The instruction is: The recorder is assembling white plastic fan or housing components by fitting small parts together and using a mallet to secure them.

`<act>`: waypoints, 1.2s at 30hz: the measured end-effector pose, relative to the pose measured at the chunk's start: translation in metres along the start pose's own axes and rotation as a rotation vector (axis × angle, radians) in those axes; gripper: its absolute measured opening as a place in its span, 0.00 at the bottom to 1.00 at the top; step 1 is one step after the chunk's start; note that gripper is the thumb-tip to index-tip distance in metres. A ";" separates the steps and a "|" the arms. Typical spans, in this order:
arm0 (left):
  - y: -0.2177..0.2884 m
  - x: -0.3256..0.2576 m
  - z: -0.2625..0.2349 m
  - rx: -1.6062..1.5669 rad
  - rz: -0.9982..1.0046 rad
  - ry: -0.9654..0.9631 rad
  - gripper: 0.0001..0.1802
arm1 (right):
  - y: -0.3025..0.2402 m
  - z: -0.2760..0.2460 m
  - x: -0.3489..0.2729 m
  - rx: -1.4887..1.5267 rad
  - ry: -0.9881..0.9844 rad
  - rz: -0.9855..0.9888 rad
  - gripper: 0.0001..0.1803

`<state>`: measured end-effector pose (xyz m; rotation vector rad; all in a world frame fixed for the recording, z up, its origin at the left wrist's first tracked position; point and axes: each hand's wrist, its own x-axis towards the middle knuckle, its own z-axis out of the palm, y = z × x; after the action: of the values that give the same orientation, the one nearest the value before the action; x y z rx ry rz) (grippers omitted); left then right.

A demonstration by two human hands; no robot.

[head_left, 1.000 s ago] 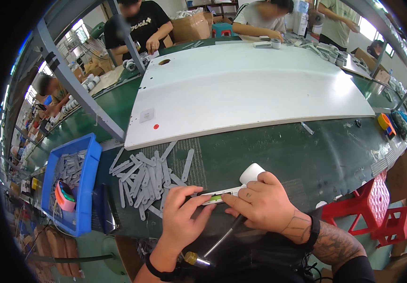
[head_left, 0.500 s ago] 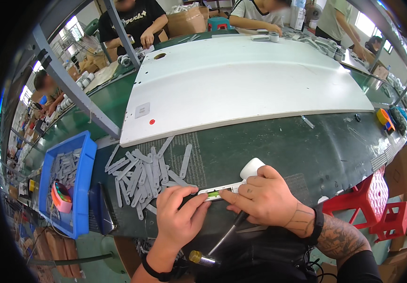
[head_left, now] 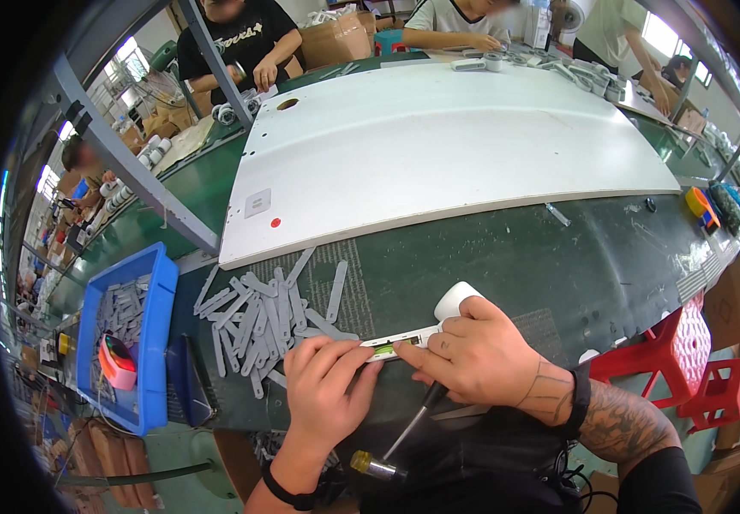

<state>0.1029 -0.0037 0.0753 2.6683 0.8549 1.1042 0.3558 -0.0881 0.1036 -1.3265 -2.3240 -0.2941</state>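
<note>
A white plastic device point(head_left: 454, 301) with a rounded head and a long slim handle lies across my two hands, just above the table. Its handle is open on top, showing a green strip point(head_left: 383, 349) inside. My left hand point(head_left: 327, 377) grips the handle's left end between thumb and fingers. My right hand point(head_left: 485, 351) holds the device near its head, its index fingertip pressing at the strip's right end. Tucked under the right hand's curled fingers is the dark grip of a small mallet point(head_left: 406, 435); its yellow-ended head hangs toward my lap.
Grey flat plastic strips point(head_left: 271, 317) are heaped left of my hands, beside a blue bin point(head_left: 160, 334) holding more strips and a pink-orange object. A white board point(head_left: 438, 146) spans the table beyond. Red stools point(head_left: 665, 351) stand right; several co-workers sit or stand farther off.
The right index fingertip has shifted slightly left along the green strip. Both hands keep their hold. The whole view has tilted a little, and a far co-worker's arms have moved.
</note>
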 end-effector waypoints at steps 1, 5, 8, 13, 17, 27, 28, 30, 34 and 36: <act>0.000 0.000 0.000 -0.003 -0.017 -0.016 0.13 | -0.001 0.000 -0.001 -0.009 -0.004 -0.005 0.24; 0.002 0.009 -0.005 0.007 -0.015 -0.079 0.11 | -0.001 -0.002 -0.002 -0.009 -0.038 0.017 0.26; 0.001 0.013 -0.004 0.009 0.014 -0.114 0.11 | 0.000 -0.005 -0.004 0.014 -0.029 0.055 0.26; 0.008 0.018 -0.011 -0.084 0.006 -0.136 0.13 | -0.007 -0.049 -0.021 -0.023 0.025 0.188 0.26; -0.018 0.032 -0.028 -0.303 -0.136 -0.116 0.16 | -0.002 -0.082 -0.058 -0.048 0.075 0.356 0.25; -0.090 0.087 -0.017 0.023 0.025 -0.417 0.07 | 0.011 -0.106 -0.162 0.144 0.192 0.897 0.12; -0.088 0.090 -0.015 0.015 0.048 -0.394 0.06 | 0.012 -0.107 -0.167 0.216 0.199 0.921 0.10; -0.077 0.095 -0.009 -0.041 0.040 -0.386 0.05 | 0.011 -0.106 -0.172 0.238 0.216 0.957 0.08; -0.074 0.098 -0.008 0.021 0.129 -0.415 0.10 | 0.006 -0.116 -0.174 0.350 0.193 1.143 0.08; -0.095 0.098 -0.014 0.108 0.140 -0.527 0.11 | 0.005 -0.118 -0.172 0.392 0.198 1.175 0.10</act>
<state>0.1067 0.1278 0.1147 2.9246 0.6454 0.3366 0.4675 -0.2630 0.1247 -2.0214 -1.0506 0.3683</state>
